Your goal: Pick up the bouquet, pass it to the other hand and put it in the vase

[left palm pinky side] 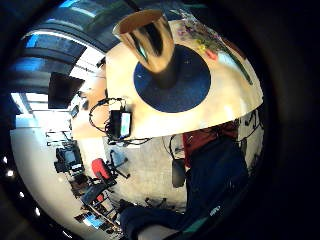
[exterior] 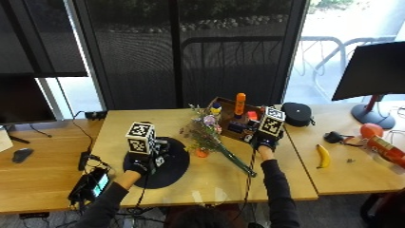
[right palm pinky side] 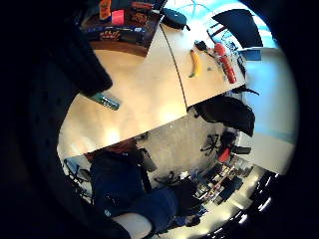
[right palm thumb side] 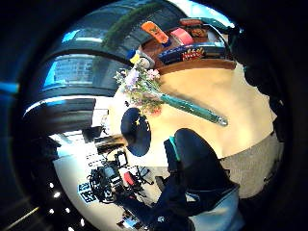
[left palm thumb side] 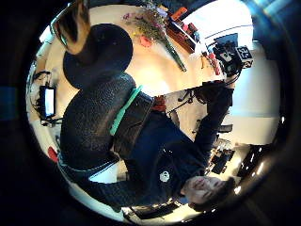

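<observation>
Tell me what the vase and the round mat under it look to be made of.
Vase: probably polished metal, brass or gold-toned, since its flared wall shows bright mirror-like reflections. Round mat: dark and matte with no shine, so likely felt or another soft fabric, though rubber cannot be ruled out.

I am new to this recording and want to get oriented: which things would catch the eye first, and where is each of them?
The bouquet lies flat in the middle of the wooden table, flowers toward the window and green-wrapped stems toward the person. To its left a gold vase stands on a round dark mat, with the left hand over the mat. The right hand hovers right of the bouquet, beside a tray of small items.
</observation>
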The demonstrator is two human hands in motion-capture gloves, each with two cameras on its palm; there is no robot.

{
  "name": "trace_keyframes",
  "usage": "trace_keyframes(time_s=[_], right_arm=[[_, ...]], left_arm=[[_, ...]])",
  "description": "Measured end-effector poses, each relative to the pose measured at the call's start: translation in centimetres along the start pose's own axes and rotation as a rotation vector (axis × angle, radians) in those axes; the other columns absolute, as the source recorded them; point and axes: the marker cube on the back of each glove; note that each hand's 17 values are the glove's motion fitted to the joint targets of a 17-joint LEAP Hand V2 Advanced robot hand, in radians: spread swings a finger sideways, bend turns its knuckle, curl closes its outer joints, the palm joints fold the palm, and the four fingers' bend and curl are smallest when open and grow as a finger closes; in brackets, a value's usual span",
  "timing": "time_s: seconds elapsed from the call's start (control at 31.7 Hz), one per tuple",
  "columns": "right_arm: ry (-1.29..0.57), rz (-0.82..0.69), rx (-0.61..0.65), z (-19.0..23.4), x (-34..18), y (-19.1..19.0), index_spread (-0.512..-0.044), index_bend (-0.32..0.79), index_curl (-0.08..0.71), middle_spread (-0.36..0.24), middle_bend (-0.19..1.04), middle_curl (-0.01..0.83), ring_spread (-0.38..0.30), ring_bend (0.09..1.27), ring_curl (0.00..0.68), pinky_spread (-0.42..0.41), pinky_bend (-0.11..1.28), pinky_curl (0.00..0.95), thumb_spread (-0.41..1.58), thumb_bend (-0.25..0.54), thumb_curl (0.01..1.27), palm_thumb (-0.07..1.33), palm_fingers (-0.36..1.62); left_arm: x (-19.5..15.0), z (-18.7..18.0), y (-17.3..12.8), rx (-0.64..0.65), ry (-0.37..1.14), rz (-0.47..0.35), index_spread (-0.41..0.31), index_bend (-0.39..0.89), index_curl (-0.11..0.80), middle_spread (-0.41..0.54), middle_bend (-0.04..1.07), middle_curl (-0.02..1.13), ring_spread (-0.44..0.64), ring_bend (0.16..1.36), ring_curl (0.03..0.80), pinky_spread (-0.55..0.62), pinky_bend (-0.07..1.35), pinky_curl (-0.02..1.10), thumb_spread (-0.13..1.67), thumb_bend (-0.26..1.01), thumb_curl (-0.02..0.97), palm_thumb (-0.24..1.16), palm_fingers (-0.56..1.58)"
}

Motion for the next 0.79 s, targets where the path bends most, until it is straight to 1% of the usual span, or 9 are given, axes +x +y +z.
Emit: trace_keyframes(time_s=[0.09,0.16,0.22,0.32,0.38,0.57,0.63,0.7,0.79], right_arm=[[-0.012,0.044,-0.095,1.9,0.2,-0.3,-0.249,0.14,0.191,-0.157,0.36,0.37,-0.136,0.56,0.328,0.023,0.43,0.312,1.1,0.041,0.28,0.52,0.83],[-0.013,0.035,-0.039,3.3,0.3,-1.5,-0.244,0.13,0.202,-0.16,0.35,0.375,-0.143,0.56,0.334,0.021,0.42,0.315,1.1,0.032,0.29,0.53,0.84],[-0.011,0.015,0.029,5.2,0.3,-3.2,-0.241,0.11,0.205,-0.141,0.34,0.379,-0.148,0.56,0.342,0.019,0.42,0.321,1.09,0.025,0.3,0.55,0.83],[-0.021,0.005,0.024,9.4,0.2,-5.3,-0.248,0.1,0.21,-0.129,0.32,0.383,-0.154,0.54,0.347,0.022,0.43,0.33,1.08,0.018,0.31,0.57,0.81],[-0.035,0.009,0.012,11.7,0.2,-6.0,-0.263,0.11,0.214,-0.143,0.32,0.386,-0.162,0.54,0.35,0.022,0.42,0.33,1.08,0.011,0.32,0.59,0.82],[-0.045,0.071,-0.031,14.2,-0.1,-3.9,-0.278,0.11,0.224,-0.168,0.3,0.392,-0.186,0.53,0.356,0.015,0.4,0.329,1.05,-0.007,0.34,0.63,0.85],[-0.048,0.041,-0.061,14.9,-0.4,-3.9,-0.277,0.11,0.225,-0.161,0.29,0.393,-0.185,0.53,0.361,0.008,0.4,0.335,1.05,-0.012,0.35,0.64,0.83],[-0.034,0.026,-0.086,15.7,-0.6,-3.9,-0.274,0.1,0.228,-0.14,0.26,0.392,-0.173,0.51,0.365,0.023,0.41,0.342,1.05,-0.014,0.36,0.65,0.77],[-0.012,0.046,-0.079,16.7,-0.6,-4.5,-0.268,0.09,0.228,-0.126,0.24,0.392,-0.172,0.5,0.37,0.037,0.42,0.351,1.04,-0.012,0.36,0.67,0.73]], left_arm=[[0.3,-0.1,0.0,-0.003,-0.005,0.004,0.0,0.16,0.269,0.301,0.18,0.25,0.39,0.57,0.234,0.4,0.4,0.28,1.22,-0.01,0.212,0.13,0.11],[0.4,-0.1,-0.1,-0.001,-0.004,0.007,0.0,0.16,0.273,0.301,0.18,0.25,0.39,0.57,0.236,0.41,0.4,0.29,1.22,-0.01,0.215,0.13,0.1],[0.5,-0.1,-0.3,0.002,0.002,0.013,-0.001,0.16,0.276,0.301,0.18,0.25,0.39,0.58,0.237,0.41,0.4,0.29,1.22,-0.01,0.218,0.13,0.1],[0.7,0.0,-0.3,-0.001,0.008,0.02,-0.001,0.16,0.281,0.301,0.18,0.26,0.39,0.58,0.24,0.41,0.4,0.3,1.22,-0.01,0.222,0.13,0.1],[0.6,0.3,-0.3,-0.006,0.011,0.02,-0.001,0.16,0.284,0.301,0.18,0.26,0.39,0.58,0.242,0.41,0.4,0.3,1.22,-0.01,0.224,0.13,0.1],[0.1,1.2,-0.8,-0.034,-0.006,0.01,-0.001,0.15,0.291,0.301,0.19,0.27,0.39,0.58,0.246,0.41,0.4,0.3,1.22,-0.02,0.231,0.12,0.1],[0.1,1.2,-0.7,-0.041,-0.025,0.008,-0.001,0.16,0.295,0.301,0.18,0.27,0.39,0.58,0.247,0.41,0.4,0.31,1.22,-0.02,0.231,0.12,0.1],[0.3,1.2,-0.7,-0.047,-0.036,0.009,-0.001,0.16,0.298,0.301,0.18,0.28,0.39,0.57,0.246,0.41,0.4,0.31,1.22,-0.02,0.23,0.11,0.09],[0.4,1.4,-0.6,-0.051,-0.037,0.012,-0.001,0.16,0.302,0.301,0.18,0.28,0.4,0.57,0.247,0.41,0.4,0.31,1.22,-0.02,0.231,0.1,0.09]])
